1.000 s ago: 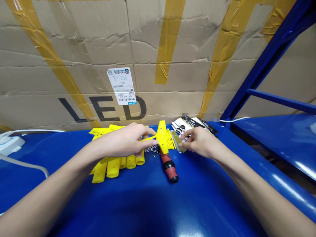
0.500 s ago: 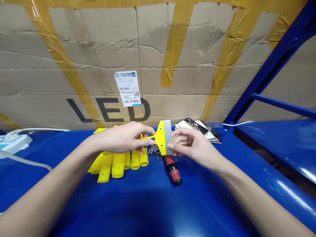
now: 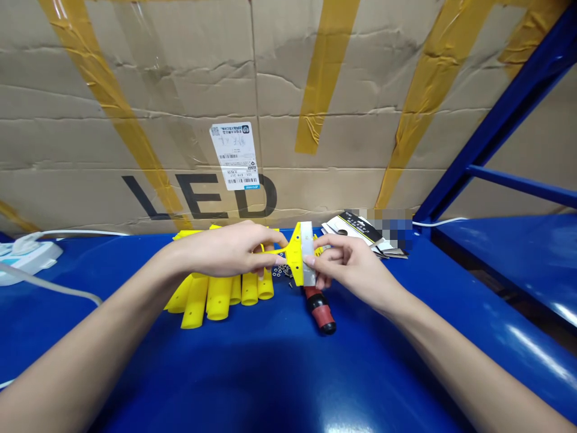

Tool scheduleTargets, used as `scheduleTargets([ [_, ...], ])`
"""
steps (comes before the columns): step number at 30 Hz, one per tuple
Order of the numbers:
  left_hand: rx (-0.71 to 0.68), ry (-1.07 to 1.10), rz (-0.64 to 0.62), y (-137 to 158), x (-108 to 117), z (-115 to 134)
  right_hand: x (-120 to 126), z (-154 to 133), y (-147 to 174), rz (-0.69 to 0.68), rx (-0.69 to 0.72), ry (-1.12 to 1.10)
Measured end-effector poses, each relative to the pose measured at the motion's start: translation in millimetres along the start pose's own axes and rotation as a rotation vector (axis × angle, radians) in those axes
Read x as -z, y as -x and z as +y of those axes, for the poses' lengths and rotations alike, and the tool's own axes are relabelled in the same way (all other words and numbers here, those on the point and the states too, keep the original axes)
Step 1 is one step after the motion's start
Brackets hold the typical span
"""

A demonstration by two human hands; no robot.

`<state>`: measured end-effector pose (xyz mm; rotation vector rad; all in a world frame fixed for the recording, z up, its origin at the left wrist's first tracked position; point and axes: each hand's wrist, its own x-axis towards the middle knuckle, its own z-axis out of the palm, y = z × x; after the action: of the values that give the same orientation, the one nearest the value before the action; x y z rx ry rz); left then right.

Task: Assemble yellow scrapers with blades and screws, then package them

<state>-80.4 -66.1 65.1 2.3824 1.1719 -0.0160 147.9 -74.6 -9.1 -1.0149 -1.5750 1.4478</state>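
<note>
Between both hands is a yellow scraper [image 3: 295, 255] with two small holes in its wide head. My left hand [image 3: 234, 249] is closed, thumb and fingers pinching its narrow neck. A flat grey metal blade [image 3: 307, 237] lies along the right edge of the head, and my right hand [image 3: 349, 261] pinches it from the right. I cannot tell whether the blade is fastened. Several yellow tubular handles [image 3: 219, 297] lie under and in front of my left hand. Small nuts and screws [image 3: 278, 272] lie behind the scraper. Below it a red and black tool handle [image 3: 322, 316] shows; its far end is hidden.
Printed cards [image 3: 356, 228] lie at the back right on the blue surface [image 3: 270, 379]. A white power strip [image 3: 40, 261] with cables sits at the left. A large taped cardboard box [image 3: 279, 90] stands behind, and a blue metal frame [image 3: 478, 129] rises at the right.
My right thumb has shifted slightly up along the blade, and the blade's face has tilted a little. The camera view has moved slightly. Both hands keep their hold.
</note>
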Motion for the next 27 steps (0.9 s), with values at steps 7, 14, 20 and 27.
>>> scheduleTargets([
  [7, -0.028, 0.035, -0.020, -3.1, -3.8, -3.2, -2.5, -3.2, 1.1, 0.012, -0.085, -0.070],
  [14, -0.050, 0.004, 0.017, -2.2, -2.5, -3.3, -3.2, 0.3, -0.2, 0.006, -0.078, -0.060],
  [20, -0.050, 0.021, 0.002, -3.7, -4.7, -2.3, -7.1, 4.5, 0.5, 0.053, -0.021, -0.021],
  [27, -0.036, -0.174, 0.115, -1.9, -4.5, 1.0, -8.2, -2.2, 1.1, 0.059, -0.092, -0.123],
])
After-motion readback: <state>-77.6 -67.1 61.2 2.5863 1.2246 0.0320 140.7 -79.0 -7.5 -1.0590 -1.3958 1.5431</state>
